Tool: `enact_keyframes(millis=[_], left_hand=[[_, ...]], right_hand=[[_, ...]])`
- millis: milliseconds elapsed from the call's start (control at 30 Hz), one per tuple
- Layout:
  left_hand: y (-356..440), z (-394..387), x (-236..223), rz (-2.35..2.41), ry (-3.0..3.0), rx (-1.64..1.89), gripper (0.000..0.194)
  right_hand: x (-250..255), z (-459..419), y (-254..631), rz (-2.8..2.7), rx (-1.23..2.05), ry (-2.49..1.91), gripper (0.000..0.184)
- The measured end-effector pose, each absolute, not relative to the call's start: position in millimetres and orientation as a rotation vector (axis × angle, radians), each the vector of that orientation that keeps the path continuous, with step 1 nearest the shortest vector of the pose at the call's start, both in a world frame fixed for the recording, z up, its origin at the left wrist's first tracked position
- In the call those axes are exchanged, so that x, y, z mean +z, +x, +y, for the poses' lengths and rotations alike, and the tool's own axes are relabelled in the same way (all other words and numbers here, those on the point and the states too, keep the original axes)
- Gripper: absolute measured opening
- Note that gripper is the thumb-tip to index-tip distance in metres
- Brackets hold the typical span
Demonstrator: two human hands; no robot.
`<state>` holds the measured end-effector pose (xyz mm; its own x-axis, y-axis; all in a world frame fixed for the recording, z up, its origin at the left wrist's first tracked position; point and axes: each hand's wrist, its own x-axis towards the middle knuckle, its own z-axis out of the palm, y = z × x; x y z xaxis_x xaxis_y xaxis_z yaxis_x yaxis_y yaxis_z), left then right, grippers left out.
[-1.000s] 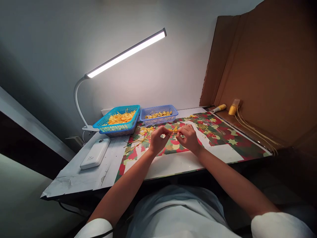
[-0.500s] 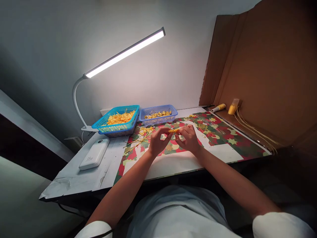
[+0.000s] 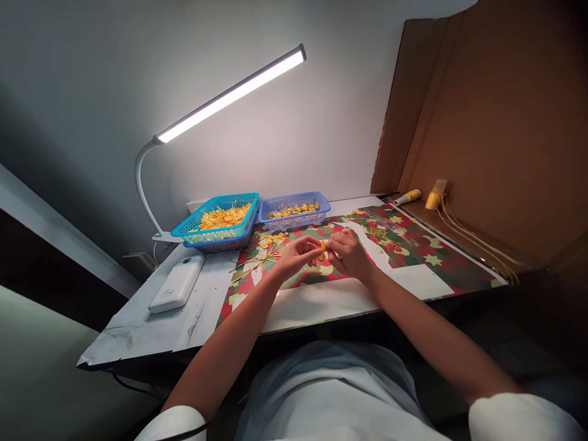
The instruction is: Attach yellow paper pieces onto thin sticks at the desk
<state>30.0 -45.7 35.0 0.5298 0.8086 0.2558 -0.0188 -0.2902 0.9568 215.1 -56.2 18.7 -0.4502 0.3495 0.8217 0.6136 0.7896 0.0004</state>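
My left hand (image 3: 296, 256) and my right hand (image 3: 350, 252) meet over the red and green patterned mat (image 3: 413, 254) in the middle of the table. Both pinch a small yellow-orange piece (image 3: 323, 248) between their fingertips, a little above the mat. Thin yellow strips (image 3: 257, 260) lie scattered on the mat just left of my left hand.
A turquoise basket (image 3: 215, 223) and a blue basket (image 3: 294, 211), both with yellow pieces, stand at the back. A white power bank (image 3: 177, 283) lies left. A lit desk lamp (image 3: 229, 95) arches overhead. Cardboard (image 3: 482, 110) walls the right side, with yellow thread spools (image 3: 432, 197) at its foot.
The yellow piece has turned from lying flat between my fingers to standing more upright. Both hands stayed close together and shifted slightly.
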Motion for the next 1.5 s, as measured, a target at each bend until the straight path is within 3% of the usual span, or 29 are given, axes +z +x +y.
enact_keyframes(millis=[400, 667, 1133, 1300, 1500], left_hand=[[34, -39, 27, 0.746, 1.42, 1.011, 0.045], [39, -40, 20, 0.759, 1.457, 1.115, 0.041], [45, -31, 11, 0.718, 1.64, 1.325, 0.036], [42, -34, 9, 0.845, 2.022, 1.285, 0.023], [38, -47, 20, 0.924, 2.48, 1.293, 0.008]], right_hand=[[16, -59, 214, -1.849, -0.049, -0.818, 0.008], [11, -59, 205, -1.814, -0.197, -0.878, 0.016], [8, -58, 196, -1.729, 0.193, -0.952, 0.014], [6, -55, 197, -1.685, 0.146, -0.978, 0.018], [3, -54, 200, -1.738, -0.182, -0.967, 0.017]])
